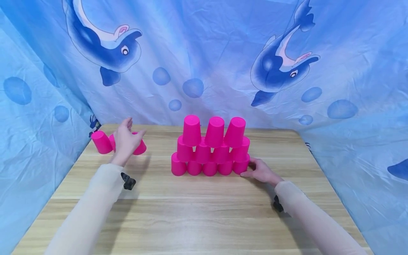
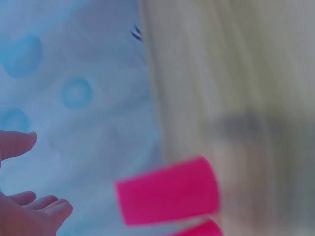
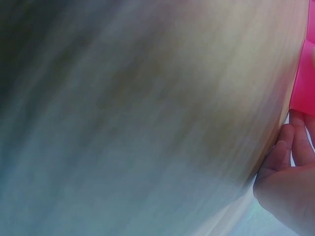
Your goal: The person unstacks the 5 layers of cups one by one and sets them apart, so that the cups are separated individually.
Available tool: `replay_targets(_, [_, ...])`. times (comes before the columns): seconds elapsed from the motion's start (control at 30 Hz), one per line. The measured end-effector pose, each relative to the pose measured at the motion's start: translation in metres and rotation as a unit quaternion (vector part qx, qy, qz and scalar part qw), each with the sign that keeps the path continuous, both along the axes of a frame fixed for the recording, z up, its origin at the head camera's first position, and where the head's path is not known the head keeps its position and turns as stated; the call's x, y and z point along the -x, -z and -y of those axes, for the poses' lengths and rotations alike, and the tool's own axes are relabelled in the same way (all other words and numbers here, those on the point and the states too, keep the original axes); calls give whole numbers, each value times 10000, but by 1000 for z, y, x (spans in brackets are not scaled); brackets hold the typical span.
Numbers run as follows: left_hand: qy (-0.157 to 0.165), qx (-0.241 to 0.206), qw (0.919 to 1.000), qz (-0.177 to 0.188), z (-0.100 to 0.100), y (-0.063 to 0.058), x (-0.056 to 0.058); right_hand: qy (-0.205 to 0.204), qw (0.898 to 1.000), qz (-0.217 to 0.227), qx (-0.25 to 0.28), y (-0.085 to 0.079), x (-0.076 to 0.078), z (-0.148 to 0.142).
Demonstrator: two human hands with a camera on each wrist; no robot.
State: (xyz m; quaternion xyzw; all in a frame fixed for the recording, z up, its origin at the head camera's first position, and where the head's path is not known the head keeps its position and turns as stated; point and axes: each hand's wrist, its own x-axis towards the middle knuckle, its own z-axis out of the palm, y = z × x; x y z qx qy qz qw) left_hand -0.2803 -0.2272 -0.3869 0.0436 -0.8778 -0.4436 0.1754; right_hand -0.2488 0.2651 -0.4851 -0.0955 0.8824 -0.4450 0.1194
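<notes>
In the head view, a stack of upside-down pink plastic cups (image 1: 209, 169) stands on the table, three in its top row (image 1: 214, 132) and several in each row below. My right hand (image 1: 261, 171) rests at the stack's right end, fingers touching the bottom corner cup (image 1: 240, 167). The right wrist view shows those fingers fairly straight against a cup (image 3: 304, 83). Over at the left, my left hand (image 1: 125, 141) is above loose cups (image 1: 102, 142), thumb and fingers spread with nothing between them. It partly hides a middle cup; another cup (image 1: 140, 146) shows to its right.
The wooden table (image 1: 191, 212) ends at a blue curtain (image 1: 204, 53) printed with dolphins and bubbles, which hangs behind and along both sides. The loose cups stand near the table's left edge.
</notes>
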Motion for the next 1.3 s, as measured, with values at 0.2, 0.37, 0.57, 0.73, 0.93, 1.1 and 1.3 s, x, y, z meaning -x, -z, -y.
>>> replay_targets(0.2, [581,-713,9946,-490,-35,-18,-10,-53,10000,-2,22,0,0,0])
replay_targets(0.37, [1154,-1216,9836,-668,-62,-30,-23,-51,10000,-2,66,-1,1,-2])
replay_targets(0.57, [1735,-1585,9697,-669,-90,-53,-46,-75,10000,-46,13,0,1,-4])
replay_targets(0.73, [2103,-1642,9627,-461,-106,-72,-67,-130,9999,-70,2,2,2,-2])
replay_targets(0.93, [2340,-1628,9582,-255,-116,-74,-72,-71,9999,-60,-102,3,1,-2])
replay_targets(1.1, [2345,-1669,9575,-167,-123,-72,-72,-70,9999,-19,-134,2,2,-1])
replay_targets(1.3, [2488,-1662,9535,-356,-129,-70,-70,-84,9999,-20,-64,2,2,-1])
